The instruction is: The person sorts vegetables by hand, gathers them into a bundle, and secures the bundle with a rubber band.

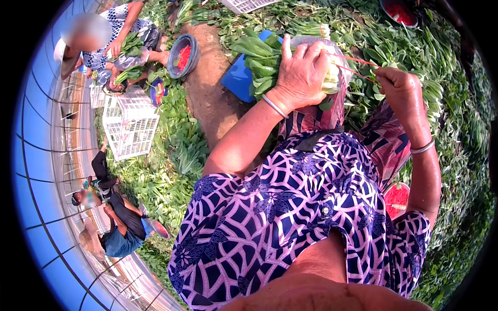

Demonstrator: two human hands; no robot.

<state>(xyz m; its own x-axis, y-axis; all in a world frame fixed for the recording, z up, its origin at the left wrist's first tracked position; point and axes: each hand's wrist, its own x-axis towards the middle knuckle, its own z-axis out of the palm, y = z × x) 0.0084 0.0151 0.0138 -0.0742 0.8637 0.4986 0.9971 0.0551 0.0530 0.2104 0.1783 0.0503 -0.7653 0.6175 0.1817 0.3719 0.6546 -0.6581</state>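
Observation:
My left hand presses on a bunch of leafy greens with pale stalks, its leaves to the left and its stalk ends to the right. The bunch lies over my leg, above a piece of clear plastic and beside a blue flat object. My right hand, to the right, pinches a red band that is stretched in two strands from the stalks. How far the band goes round the bunch is hidden by my left hand. Another bunch with a red band lies just beyond.
Loose greens cover much of the ground around a bare soil strip. White plastic crates stand at left, near a basin with red bands. A red-filled bowl sits by my right elbow. Several people work at left, one holding greens.

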